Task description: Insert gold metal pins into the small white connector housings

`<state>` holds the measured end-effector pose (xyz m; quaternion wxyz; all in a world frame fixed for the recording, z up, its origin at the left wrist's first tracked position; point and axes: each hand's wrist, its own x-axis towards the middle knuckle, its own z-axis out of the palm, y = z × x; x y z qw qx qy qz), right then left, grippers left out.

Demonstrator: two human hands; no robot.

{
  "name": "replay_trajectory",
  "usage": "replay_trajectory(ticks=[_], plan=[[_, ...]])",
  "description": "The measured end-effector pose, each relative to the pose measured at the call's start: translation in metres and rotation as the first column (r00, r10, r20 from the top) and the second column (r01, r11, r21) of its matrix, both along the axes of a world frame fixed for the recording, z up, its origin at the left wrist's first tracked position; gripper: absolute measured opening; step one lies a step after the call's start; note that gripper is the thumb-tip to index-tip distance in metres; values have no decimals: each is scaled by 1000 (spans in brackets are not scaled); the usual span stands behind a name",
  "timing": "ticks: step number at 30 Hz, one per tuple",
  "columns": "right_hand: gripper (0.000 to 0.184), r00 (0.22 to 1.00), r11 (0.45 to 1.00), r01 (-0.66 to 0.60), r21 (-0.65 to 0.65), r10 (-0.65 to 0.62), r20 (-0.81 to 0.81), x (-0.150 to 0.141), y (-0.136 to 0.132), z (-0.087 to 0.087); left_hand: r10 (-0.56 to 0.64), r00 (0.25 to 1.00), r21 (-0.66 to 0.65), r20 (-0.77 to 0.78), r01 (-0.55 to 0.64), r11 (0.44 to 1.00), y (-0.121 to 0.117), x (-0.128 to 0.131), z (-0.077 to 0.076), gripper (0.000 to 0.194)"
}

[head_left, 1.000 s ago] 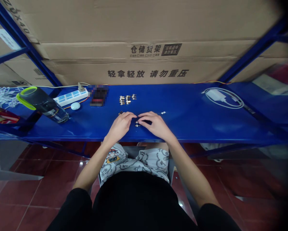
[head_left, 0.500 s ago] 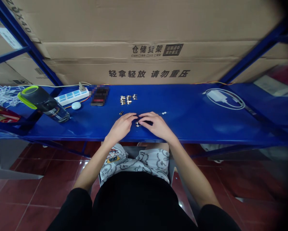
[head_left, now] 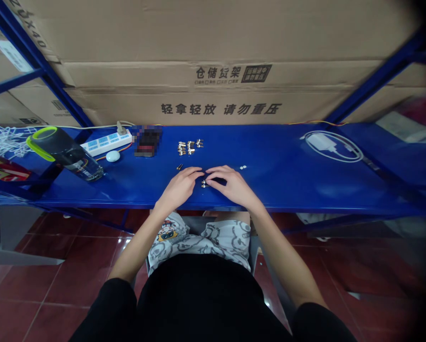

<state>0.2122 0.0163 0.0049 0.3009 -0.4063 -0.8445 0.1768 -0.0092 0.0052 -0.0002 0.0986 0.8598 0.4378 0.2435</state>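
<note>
Left hand [head_left: 179,188] found half-open, empty. Right hand [head_left: 234,186] noted cupped, metal connectors [head_left: 203,184] at 9 o'clock; grip cannot be determined.

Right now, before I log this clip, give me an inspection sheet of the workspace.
surface: blue steel shelf
job's things: small metal connectors grouped; loose connector at the right hand
clutter: water bottle, pixelated object, white round object
hands: left hand and right hand bare, close together on the shelf
cables: power strip with cord; coiled white charger cable
surroundings: cardboard cartons behind, red tile floor below
</note>
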Motion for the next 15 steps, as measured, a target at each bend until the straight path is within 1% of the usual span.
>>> replay_trajectory(ticks=[15], plan=[[18, 1000, 1000, 18, -10, -18, -8, -1, -2, 3, 4, 1000, -4, -11, -4, 1000, 0, 0, 0, 44]])
